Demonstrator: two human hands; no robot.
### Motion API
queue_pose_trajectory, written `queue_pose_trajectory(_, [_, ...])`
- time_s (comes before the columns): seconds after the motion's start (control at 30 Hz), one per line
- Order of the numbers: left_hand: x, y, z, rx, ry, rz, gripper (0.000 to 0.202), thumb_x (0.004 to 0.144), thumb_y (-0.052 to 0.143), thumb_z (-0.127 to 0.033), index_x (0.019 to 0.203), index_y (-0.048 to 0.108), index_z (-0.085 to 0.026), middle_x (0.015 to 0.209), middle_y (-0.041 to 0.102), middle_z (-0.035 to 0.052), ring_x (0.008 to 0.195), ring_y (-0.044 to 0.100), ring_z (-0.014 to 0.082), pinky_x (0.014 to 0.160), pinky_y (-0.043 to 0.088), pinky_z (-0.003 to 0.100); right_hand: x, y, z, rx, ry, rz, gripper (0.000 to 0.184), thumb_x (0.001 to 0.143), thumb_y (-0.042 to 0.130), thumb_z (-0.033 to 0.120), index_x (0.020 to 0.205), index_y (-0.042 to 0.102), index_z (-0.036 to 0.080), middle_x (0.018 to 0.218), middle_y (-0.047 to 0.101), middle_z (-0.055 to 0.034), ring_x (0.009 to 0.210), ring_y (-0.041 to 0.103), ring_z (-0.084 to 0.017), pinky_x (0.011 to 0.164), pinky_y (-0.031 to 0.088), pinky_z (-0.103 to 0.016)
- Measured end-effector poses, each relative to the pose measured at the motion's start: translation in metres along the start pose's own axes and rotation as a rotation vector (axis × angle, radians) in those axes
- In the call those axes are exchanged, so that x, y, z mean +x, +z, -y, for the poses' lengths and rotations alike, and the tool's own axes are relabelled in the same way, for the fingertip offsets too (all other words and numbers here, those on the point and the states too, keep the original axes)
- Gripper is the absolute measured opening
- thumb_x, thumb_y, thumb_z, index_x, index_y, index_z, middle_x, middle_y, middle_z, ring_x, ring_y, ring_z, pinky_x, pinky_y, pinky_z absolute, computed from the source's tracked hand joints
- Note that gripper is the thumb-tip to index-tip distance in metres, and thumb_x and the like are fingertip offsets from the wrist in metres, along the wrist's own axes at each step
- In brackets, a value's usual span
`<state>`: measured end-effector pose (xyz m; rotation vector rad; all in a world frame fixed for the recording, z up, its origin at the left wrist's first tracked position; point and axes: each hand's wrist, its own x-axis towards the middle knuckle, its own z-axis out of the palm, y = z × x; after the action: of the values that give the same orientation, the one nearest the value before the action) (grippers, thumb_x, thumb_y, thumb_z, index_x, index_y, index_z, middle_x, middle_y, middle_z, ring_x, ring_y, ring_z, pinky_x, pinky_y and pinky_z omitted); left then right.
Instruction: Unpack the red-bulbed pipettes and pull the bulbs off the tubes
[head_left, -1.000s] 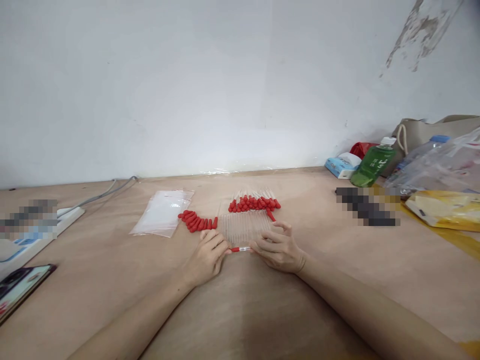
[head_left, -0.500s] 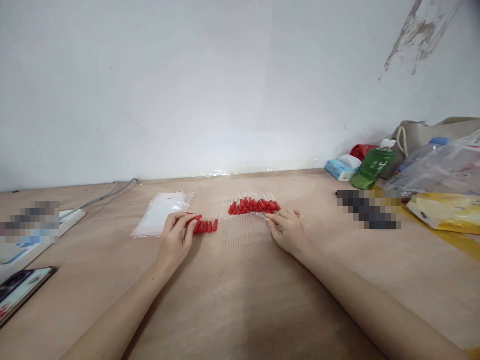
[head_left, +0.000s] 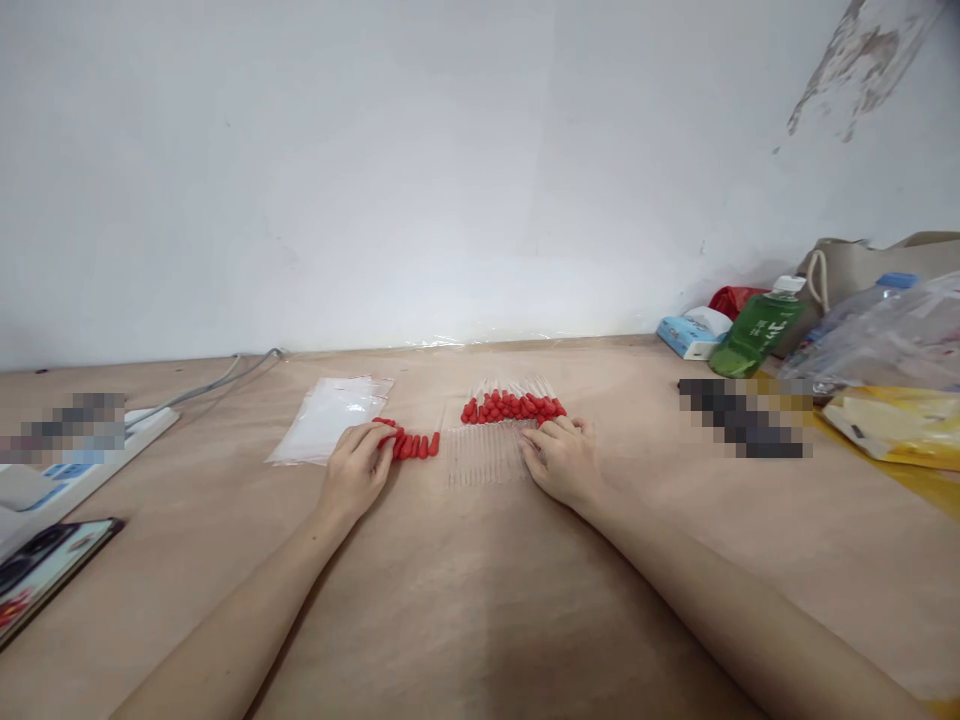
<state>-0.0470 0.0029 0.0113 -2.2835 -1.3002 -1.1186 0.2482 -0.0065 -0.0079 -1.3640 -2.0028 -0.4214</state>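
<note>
At the right of the frame, a green bottle (head_left: 757,325) with a white cap leans beside a blue tissue pack (head_left: 690,337), white tissue poking from its top; near the right edge sits a crumpled clear bag (head_left: 892,330), its contents too blurred to name. Left of centre, flat, filmy zip bags (head_left: 322,420) overlap on my brown, faintly creased desk (head_left: 420,600). Just right of them are the smooth red bulbs (head_left: 420,446), small and club-shaped. My left hand (head_left: 358,468) is at their left end, thumb and fingers drawn together; I cannot tell whether it pinches one. At mid-frame, thin clear tubes (head_left: 484,455) lie side by side, long axes running up and down the frame. My right hand (head_left: 561,458) curls at their right end, its grip hidden. Above the row, bulb-capped droppers (head_left: 514,407) fan out, red ends downward, slender tips toward the top.
</note>
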Motion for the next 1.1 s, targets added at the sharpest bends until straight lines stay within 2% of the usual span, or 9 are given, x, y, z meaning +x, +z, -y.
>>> queue_pose_trajectory(0.3, [0.000, -0.002, 0.002, 0.064, 0.108, 0.096, 0.016, 0.081, 0.047, -0.020, 0.092, 0.059, -0.021, 0.092, 0.063, 0.0043, 0.089, 0.054, 0.0190, 0.078, 0.042, 0.034, -0.001, -0.001, 0.003, 0.010, -0.043, 0.080, 0.030, 0.079, 0.050, 0.045, 0.086, 0.065, 0.019, 0.073, 0.059, -0.0040, 0.075, 0.046, -0.017, 0.080, 0.023, -0.036])
queue_pose_trajectory(0.47, [0.000, -0.006, -0.004, 0.073, 0.109, 0.118, 0.018, 0.079, 0.050, -0.021, 0.093, 0.060, -0.023, 0.093, 0.063, 0.0029, 0.091, 0.054, 0.0190, 0.080, 0.039, 0.034, -0.002, -0.002, 0.003, 0.014, -0.054, 0.080, 0.037, 0.078, 0.049, 0.051, 0.086, 0.064, 0.019, 0.076, 0.058, -0.0048, 0.077, 0.047, -0.018, 0.080, 0.023, -0.036])
queue_pose_trajectory(0.57, [0.000, -0.009, -0.010, 0.082, 0.061, 0.091, 0.026, 0.076, 0.052, -0.025, 0.102, 0.057, -0.022, 0.098, 0.061, 0.0044, 0.095, 0.052, 0.0205, 0.084, 0.037, 0.036, -0.003, -0.002, 0.002, 0.014, -0.053, 0.065, 0.036, 0.080, 0.048, 0.050, 0.089, 0.064, 0.019, 0.076, 0.058, -0.0047, 0.076, 0.047, -0.017, 0.079, 0.023, -0.036])
queue_pose_trajectory(0.67, [0.005, -0.011, -0.021, 0.131, 0.013, 0.078, 0.021, 0.075, 0.054, -0.031, 0.093, 0.059, -0.022, 0.101, 0.059, 0.0058, 0.097, 0.050, 0.0230, 0.086, 0.034, 0.039, -0.004, -0.002, 0.002, 0.027, -0.036, 0.040, 0.033, 0.080, 0.048, 0.047, 0.089, 0.064, 0.019, 0.074, 0.058, -0.0041, 0.075, 0.048, -0.017, 0.080, 0.024, -0.035])
queue_pose_trajectory(0.8, [0.023, -0.005, -0.034, 0.231, 0.043, 0.206, 0.020, 0.073, 0.054, -0.040, 0.078, 0.060, -0.021, 0.109, 0.054, 0.0090, 0.104, 0.044, 0.0278, 0.088, 0.028, 0.047, -0.004, -0.003, 0.001, 0.062, -0.030, 0.010, 0.028, 0.081, 0.049, 0.042, 0.087, 0.065, 0.020, 0.073, 0.058, -0.0032, 0.075, 0.047, -0.016, 0.081, 0.023, -0.034])
queue_pose_trajectory(0.93, [0.038, 0.008, -0.035, 0.281, 0.091, 0.330, 0.023, 0.070, 0.056, -0.041, 0.066, 0.057, -0.018, 0.110, 0.052, 0.0117, 0.108, 0.041, 0.0304, 0.091, 0.022, 0.053, -0.005, -0.003, -0.001, 0.077, -0.017, -0.007, 0.024, 0.081, 0.049, 0.038, 0.084, 0.065, 0.020, 0.072, 0.058, -0.0027, 0.073, 0.047, -0.015, 0.080, 0.023, -0.034])
queue_pose_trajectory(1.1, [0.043, 0.018, -0.032, 0.287, 0.112, 0.387, 0.020, 0.070, 0.055, -0.037, 0.062, 0.056, -0.018, 0.111, 0.053, 0.0120, 0.109, 0.041, 0.0307, 0.092, 0.020, 0.055, -0.006, -0.003, -0.003, 0.079, -0.012, -0.019, 0.023, 0.082, 0.048, 0.036, 0.083, 0.065, 0.020, 0.072, 0.058, -0.0023, 0.073, 0.048, -0.014, 0.080, 0.023, -0.034])
